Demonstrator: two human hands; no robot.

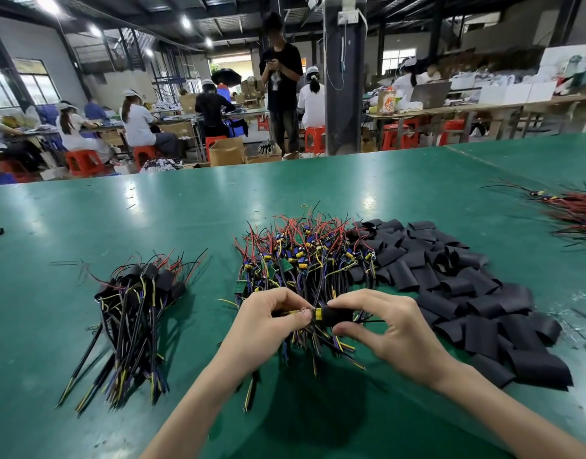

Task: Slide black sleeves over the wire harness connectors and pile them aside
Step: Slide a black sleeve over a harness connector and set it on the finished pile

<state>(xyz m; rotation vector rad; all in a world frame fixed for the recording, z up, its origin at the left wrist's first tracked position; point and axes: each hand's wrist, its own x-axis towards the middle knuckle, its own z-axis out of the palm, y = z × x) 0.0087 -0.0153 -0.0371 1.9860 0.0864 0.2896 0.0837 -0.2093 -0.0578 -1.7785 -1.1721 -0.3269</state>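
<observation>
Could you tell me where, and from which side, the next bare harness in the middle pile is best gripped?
Probably by its wire tails, from the near side: in the middle pile they point nearward and lie fairly straight, while the circuit boards and red leads at the far end are tangled.

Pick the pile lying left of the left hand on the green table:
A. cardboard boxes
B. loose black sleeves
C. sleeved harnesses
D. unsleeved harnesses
C: the sleeved harnesses lie left of the left hand; the loose black sleeves lie right of the right hand.
</observation>
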